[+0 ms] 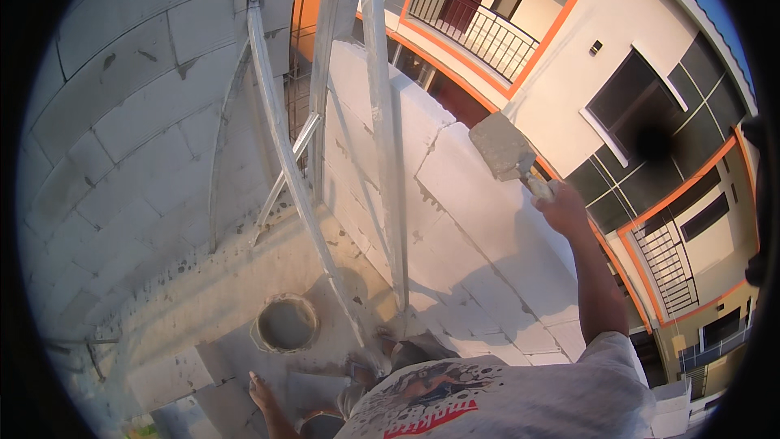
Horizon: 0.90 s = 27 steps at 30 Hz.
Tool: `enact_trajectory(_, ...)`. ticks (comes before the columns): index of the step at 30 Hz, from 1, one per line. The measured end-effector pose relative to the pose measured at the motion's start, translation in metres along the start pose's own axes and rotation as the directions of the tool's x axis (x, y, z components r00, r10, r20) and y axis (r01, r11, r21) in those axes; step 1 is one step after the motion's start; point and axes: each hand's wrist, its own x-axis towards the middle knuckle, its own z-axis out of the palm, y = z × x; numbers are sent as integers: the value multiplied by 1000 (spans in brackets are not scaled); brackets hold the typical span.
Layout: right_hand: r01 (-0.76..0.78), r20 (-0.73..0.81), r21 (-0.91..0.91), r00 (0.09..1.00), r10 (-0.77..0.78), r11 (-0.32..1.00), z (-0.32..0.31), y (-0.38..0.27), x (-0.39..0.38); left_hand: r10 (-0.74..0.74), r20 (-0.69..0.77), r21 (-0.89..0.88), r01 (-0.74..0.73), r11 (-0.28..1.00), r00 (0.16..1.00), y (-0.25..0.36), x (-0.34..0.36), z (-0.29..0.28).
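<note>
head view: right hand (561, 207), fingers clamped round handle of trowel (500, 147). trowel: broad grey blade, at upper edge of pale block wall (479, 252); contact, cannot tell. left hand (262, 392): low, near loose pale blocks (175, 375); fingers apart or together, cannot tell. round bucket (287, 323): grey contents, beyond left hand. metal props (379, 122): leaning, left of wall. building (561, 73): orange-trimmed, behind.

From the left hand (262, 394), the way toward one o'clock runs open to the round bucket (264, 340); the slanting metal brace (304, 193) blocks two, and blocks (175, 378) crowd nine. From the right hand (562, 207), twelve o'clock is free air; the trowel (497, 146) fills ten to eleven, the upright post (382, 114) bars nine.
</note>
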Motion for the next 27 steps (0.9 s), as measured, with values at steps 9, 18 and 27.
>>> enact_trajectory(9, 215, -108, -265, 962, -250, 940, 33, -93, 144, 15, -47, 89, -11, 996, 999, -18, 25, 0)
enact_trajectory(18, 416, -138, -201, 884, -447, 887, 50, -271, 308, -128, -192, 109, 150, 983, 973, -24, -6, 43)
enact_trajectory(27, 429, -102, -191, 886, -453, 883, 55, -324, 351, -107, -40, 148, 112, 983, 993, 34, -23, 87)
